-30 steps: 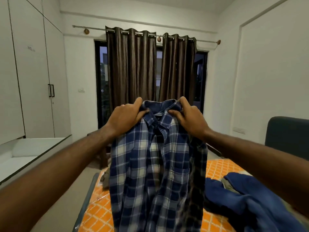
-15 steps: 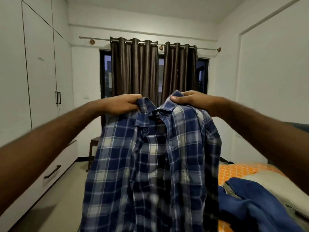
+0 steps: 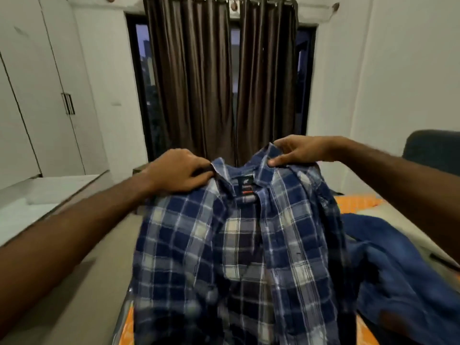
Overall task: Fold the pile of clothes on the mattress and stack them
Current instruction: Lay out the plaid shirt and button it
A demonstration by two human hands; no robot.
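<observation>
Room first: white wardrobe (image 3: 37,95) on the left wall, brown curtains (image 3: 219,78) drawn over a dark window straight ahead, plain white wall on the right. Dark chair (image 3: 433,150) at the right edge, only partly in view.

Mattress (image 3: 358,202) runs along the lower right, with an orange patterned sheet showing behind the shirt and again at the bottom edge. A blue garment (image 3: 398,275) lies crumpled on it, just beside the shirt's right side and touching it low down.

Plaid shirt (image 3: 224,257), blue and white check, is held up in the air in front of the person, over the near end of the mattress. It hangs front-open, inside of the back facing the camera (neck label visible at the collar). Lower half is motion-blurred, so I cannot tell whether the hem touches the mattress.

Left hand (image 3: 176,173) grips the shirt at the left shoulder, right by the collar, fingers curled over the fabric, back of hand up.

Right hand (image 3: 301,150) pinches the right collar edge between thumb and curled fingers, sitting slightly higher than the left hand.

Both forearms reach in from the lower corners, hands apart with the open collar between them.
</observation>
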